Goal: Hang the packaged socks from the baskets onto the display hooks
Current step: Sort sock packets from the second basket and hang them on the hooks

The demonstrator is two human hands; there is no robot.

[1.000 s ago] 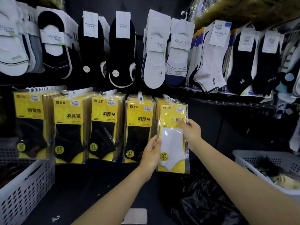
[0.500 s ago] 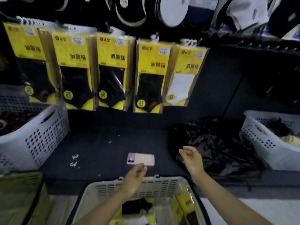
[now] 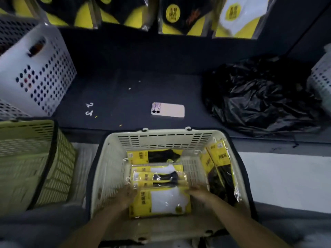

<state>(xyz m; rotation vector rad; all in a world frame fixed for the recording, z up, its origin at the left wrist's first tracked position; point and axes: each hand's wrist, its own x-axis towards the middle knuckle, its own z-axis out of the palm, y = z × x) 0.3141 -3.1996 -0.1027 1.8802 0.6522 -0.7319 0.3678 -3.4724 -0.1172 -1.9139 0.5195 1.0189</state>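
Note:
A cream basket (image 3: 161, 135) stands on the floor below me and holds several yellow sock packs. The nearest pack, with white socks (image 3: 168, 201), lies flat on top. My left hand (image 3: 128, 193) is at its left edge and my right hand (image 3: 198, 191) at its upper right corner; both are blurred, so any grip is unclear. More packs (image 3: 157, 176) lie behind it, and two lean on the basket's right wall (image 3: 222, 169). Hung packs of black socks (image 3: 180, 15) and one of white socks (image 3: 236, 17) show along the top.
On the dark shelf lie a pink phone (image 3: 168, 110), two small loose hooks (image 3: 89, 109) and a crumpled black plastic bag (image 3: 259, 97). A white perforated basket (image 3: 35, 74) stands at left, another (image 3: 322, 77) at right. A green basket (image 3: 26, 158) sits beside the cream one.
My view dropped from the display to the basket. Both hands let go of the hung white-sock pack, came down and reached into the cream basket to a white-sock pack.

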